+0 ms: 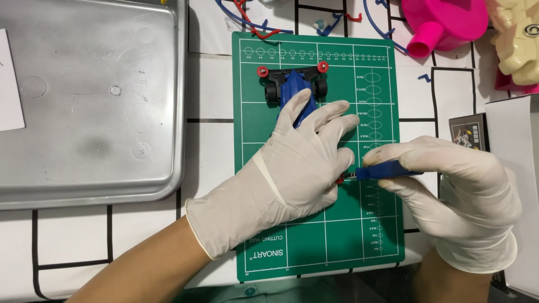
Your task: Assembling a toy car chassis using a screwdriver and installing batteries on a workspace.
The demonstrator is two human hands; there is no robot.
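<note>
A small blue toy car [293, 84] with black wheels and red rollers lies on a green cutting mat [258, 129]. My left hand [292, 168], in a white glove, rests flat over the car's near half and holds it down. My right hand [455, 191], also gloved, grips a blue-handled screwdriver [387, 170]. Its thin metal tip points left and meets a small red part at the edge of my left hand. The car's near end is hidden under my palm.
A large metal tray [90, 101] lies to the left of the mat. Blue and red wires [247, 19] lie behind the mat. A pink plastic piece [443, 22] and a cream toy part [519, 39] sit at the back right. A small dark card [469, 132] lies beside white paper on the right.
</note>
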